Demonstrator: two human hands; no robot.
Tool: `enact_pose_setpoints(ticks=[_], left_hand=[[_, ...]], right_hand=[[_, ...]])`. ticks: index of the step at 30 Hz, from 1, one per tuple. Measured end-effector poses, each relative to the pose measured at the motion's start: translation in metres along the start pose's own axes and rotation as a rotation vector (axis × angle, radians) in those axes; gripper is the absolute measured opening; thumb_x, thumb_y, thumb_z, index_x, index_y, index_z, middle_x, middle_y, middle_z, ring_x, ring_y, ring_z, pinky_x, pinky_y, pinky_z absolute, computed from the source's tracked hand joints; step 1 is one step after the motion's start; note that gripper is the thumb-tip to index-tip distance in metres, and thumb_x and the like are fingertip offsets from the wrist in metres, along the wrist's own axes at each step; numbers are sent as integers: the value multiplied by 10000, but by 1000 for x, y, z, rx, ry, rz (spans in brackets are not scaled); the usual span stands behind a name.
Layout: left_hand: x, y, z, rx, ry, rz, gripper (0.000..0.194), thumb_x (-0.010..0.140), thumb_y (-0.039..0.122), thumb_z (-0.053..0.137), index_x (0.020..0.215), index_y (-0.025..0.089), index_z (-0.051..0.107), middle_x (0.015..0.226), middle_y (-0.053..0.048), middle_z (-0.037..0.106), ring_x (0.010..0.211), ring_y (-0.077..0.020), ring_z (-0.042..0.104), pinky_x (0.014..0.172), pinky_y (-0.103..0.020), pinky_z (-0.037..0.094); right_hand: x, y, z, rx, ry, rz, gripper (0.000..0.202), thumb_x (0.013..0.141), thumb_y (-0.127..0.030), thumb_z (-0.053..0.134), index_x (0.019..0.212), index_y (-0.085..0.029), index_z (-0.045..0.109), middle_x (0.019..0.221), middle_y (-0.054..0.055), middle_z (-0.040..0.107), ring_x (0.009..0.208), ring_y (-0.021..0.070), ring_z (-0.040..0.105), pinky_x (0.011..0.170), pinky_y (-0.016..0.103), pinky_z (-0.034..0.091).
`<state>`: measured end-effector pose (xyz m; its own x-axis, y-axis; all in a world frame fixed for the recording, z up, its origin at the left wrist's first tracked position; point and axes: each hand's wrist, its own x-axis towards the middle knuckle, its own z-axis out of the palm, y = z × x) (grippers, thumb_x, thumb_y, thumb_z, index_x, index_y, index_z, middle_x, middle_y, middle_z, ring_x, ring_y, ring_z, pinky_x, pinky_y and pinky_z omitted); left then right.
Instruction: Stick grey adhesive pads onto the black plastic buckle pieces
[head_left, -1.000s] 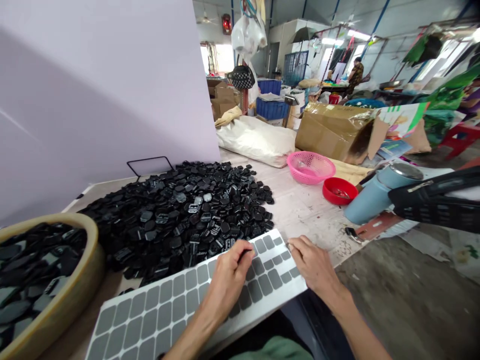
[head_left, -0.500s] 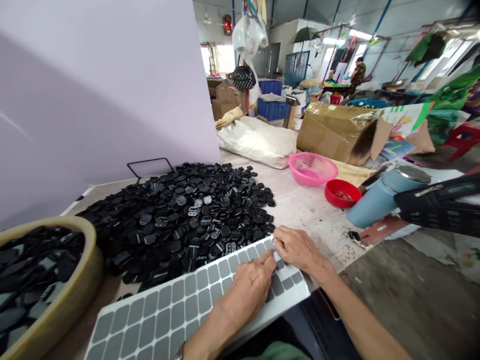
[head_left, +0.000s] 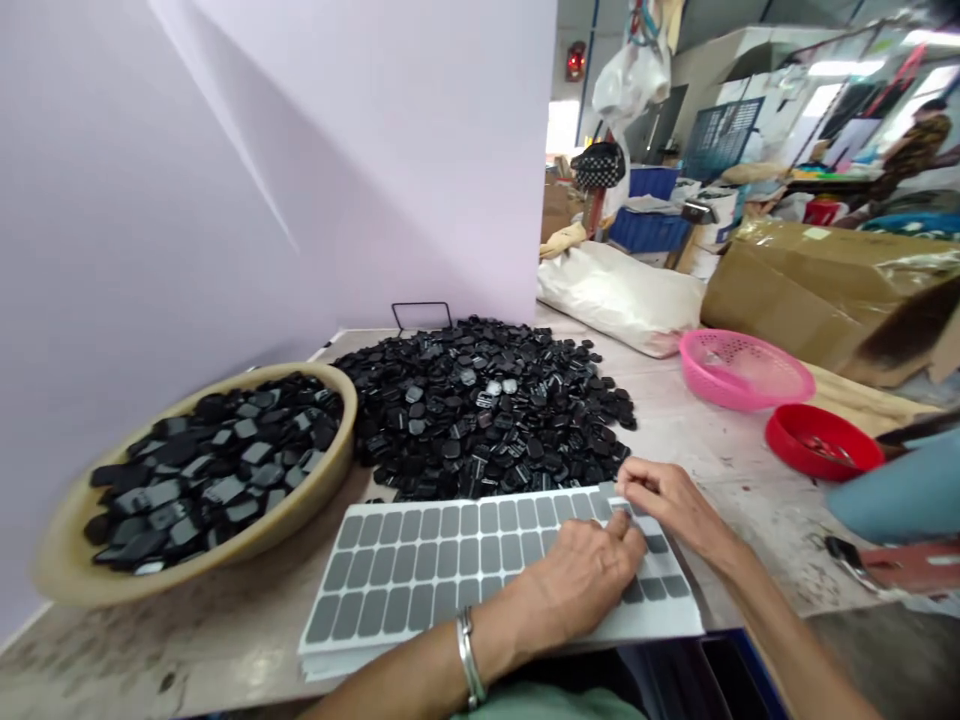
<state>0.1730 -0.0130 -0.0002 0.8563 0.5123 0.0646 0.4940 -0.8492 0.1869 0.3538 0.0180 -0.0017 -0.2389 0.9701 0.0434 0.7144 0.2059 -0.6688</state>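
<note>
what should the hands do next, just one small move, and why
Probably a gentle peel by the right hand at the far right corner of the grey sticker sheet: it reaches that corner, and the left hand rests on the sheet close by, which could steady it.

a pink basket (head_left: 716,390) is standing just beside a red bowl (head_left: 806,460); farther back, a white sack (head_left: 622,295) is lying next to a cardboard box (head_left: 802,290).

Both hands (head_left: 585,575) (head_left: 675,505) close together, fingers (head_left: 634,545) bent
</note>
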Motion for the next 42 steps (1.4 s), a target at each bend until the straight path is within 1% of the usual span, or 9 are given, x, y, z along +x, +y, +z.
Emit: enact_pose_setpoints(ticks=[5,11,13,16,21,26,29,39,42], left_hand=[[-17,-21,-19,-120,104,-72,292,775,-28,353,918,168,515,870,-53,620,676,-160,567,570,-257,426],[-115,-115,-96,259,591,-850,272,891,162,360,1086,201,545,973,-81,647,787,-208,597,692,-309,455],[-152,-144,-118,477,634,-1063,287,914,242,349,1125,185,536,1010,-106,639,820,-257,592,708,-356,446],[-180,-163,-133,679,559,-1117,304,907,325,389,1129,165,523,1159,-143,565,1002,-348,521,808,-459,426],[-143,-140,-99,428,622,-878,317,908,340,423,1134,143,524,1163,-143,536,1090,-290,494,916,-400,415],[-82,-110,-43,74,213,-715,157,896,255,439,999,173,524,959,-82,588,899,-219,574,787,-322,454],[-64,-111,-27,69,127,-730,102,856,158,435,916,163,518,905,-91,580,832,-236,585,702,-329,448],[-50,-128,-44,-118,368,-765,129,864,209,404,976,204,467,807,-16,563,766,-184,577,688,-289,415],[-44,-110,-46,-565,478,-758,212,866,306,423,1048,209,469,691,30,527,608,-138,529,574,-240,389]], right_hand=[[-10,-13,3,362,125,127,244,843,-409,484,754,-194,560,582,-52,415,535,114,387,498,231,313],[-54,25,6,612,254,432,313,772,-460,600,935,-193,616,555,-45,450,487,113,400,441,229,270],[-68,39,9,664,329,531,354,730,-476,639,944,-194,615,532,-46,452,453,108,391,408,218,239],[-77,48,16,716,368,618,418,682,-501,673,959,-191,621,475,-57,428,400,97,350,374,202,198],[-69,30,24,796,363,570,421,662,-505,692,930,-186,634,494,-55,441,410,88,365,374,185,203],[-67,7,23,774,373,499,408,652,-517,684,868,-171,665,464,-60,409,413,92,370,368,194,211],[-73,3,21,742,408,503,414,642,-536,672,839,-173,671,456,-58,412,411,94,372,370,200,212],[-75,-9,33,681,372,454,366,728,-501,592,917,-196,665,559,-40,448,494,114,404,440,212,280],[-73,-25,39,734,303,390,345,756,-442,577,990,-203,664,693,-14,515,518,104,425,438,209,299]])
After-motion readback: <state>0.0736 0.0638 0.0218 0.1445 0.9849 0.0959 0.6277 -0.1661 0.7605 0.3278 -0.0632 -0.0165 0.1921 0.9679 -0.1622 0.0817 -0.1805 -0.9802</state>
